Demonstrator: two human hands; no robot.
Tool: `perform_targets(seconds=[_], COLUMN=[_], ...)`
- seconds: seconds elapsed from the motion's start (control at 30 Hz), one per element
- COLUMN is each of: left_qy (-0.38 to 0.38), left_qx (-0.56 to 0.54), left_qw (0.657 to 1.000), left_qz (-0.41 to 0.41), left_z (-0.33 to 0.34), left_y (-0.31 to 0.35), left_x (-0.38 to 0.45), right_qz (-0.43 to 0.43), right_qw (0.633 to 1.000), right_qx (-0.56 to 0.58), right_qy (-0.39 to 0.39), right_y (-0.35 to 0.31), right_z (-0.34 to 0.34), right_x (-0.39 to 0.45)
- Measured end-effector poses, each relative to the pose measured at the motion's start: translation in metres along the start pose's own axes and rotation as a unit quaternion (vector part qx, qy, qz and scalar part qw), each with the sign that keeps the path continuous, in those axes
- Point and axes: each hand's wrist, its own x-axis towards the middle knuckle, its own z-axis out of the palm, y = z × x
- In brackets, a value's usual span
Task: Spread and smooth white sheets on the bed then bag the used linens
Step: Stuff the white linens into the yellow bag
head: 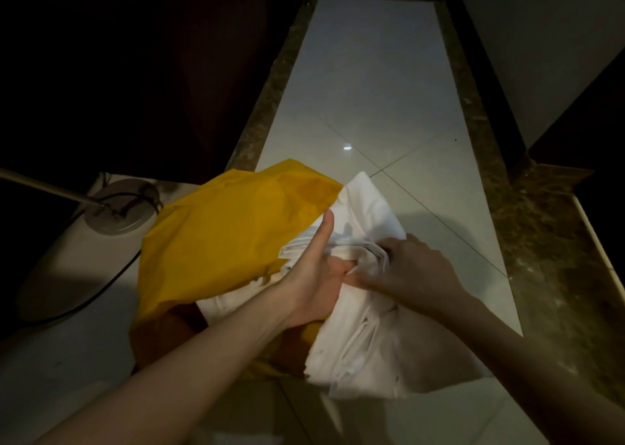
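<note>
White used linens [365, 326] are being bunched by both hands: left hand [314, 275] and right hand [416, 268] are gripping folds beside the yellow bag [220, 241]. Bagging is judged underway, unfinished; bed not visible.

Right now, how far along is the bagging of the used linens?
The bed is out of view, so the spreading cannot be judged. In hand: the left hand and right hand both grip the bundled white linens beside the yellow bag. Left: most of the bundle is outside the bag and needs pushing in.
</note>
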Motion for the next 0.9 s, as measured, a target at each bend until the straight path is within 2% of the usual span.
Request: perform_targets(seconds=[0.1, 0.2, 0.3, 0.47, 0.6, 0.7, 0.73, 0.77, 0.8, 0.87, 0.9], left_qy=[-0.032, -0.036, -0.045, -0.081, -0.012, 0.116, 0.163, 0.205, 0.23, 0.251, 0.264], left_qx=[0.015, 0.087, 0.17, 0.246, 0.329, 0.376, 0.405, 0.47, 0.569, 0.722, 0.753], left_qw=[0.999, 0.994, 0.98, 0.956, 0.933, 0.915, 0.898, 0.858, 0.789, 0.645, 0.602], left_qz=[-0.024, -0.057, -0.095, -0.142, -0.148, -0.089, -0.049, -0.007, 0.022, 0.025, 0.02], left_z=[-0.008, -0.015, -0.018, -0.051, -0.088, -0.099, -0.103, -0.109, -0.116, -0.127, -0.129], left_y=[0.002, 0.006, 0.012, 0.037, 0.05, 0.046, 0.041, 0.037, 0.032, 0.022, 0.017], left_x=[-0.001, -0.002, -0.007, -0.023, -0.039, -0.039, -0.035, -0.03, -0.024, -0.014, -0.01], right_qz=[-0.036, -0.056, -0.037, -0.033, -0.028, -0.042, -0.044, -0.043, -0.04, -0.037, -0.037], right_qw=[0.999, 0.998, 0.999, 0.999, 0.999, 0.998, 0.997, 0.997, 0.998, 0.998, 0.998], right_qx=[-0.002, 0.017, 0.039, 0.038, 0.029, 0.049, 0.056, 0.058, 0.057, 0.045, 0.044], right_qy=[-0.003, 0.004, -0.005, -0.008, 0.001, -0.01, -0.009, -0.002, 0.006, 0.015, 0.016], right_y=[-0.002, -0.003, -0.006, -0.002, 0.009, 0.019, 0.022, 0.025, 0.028, 0.034, 0.036], right_z=[-0.005, -0.003, 0.005, 0.011, 0.007, 0.0, -0.001, -0.002, -0.003, -0.003, -0.003], right_x=[0.001, 0.002, 0.002, 0.001, 0.0, -0.005, -0.007, -0.009, -0.012, -0.017, -0.02])
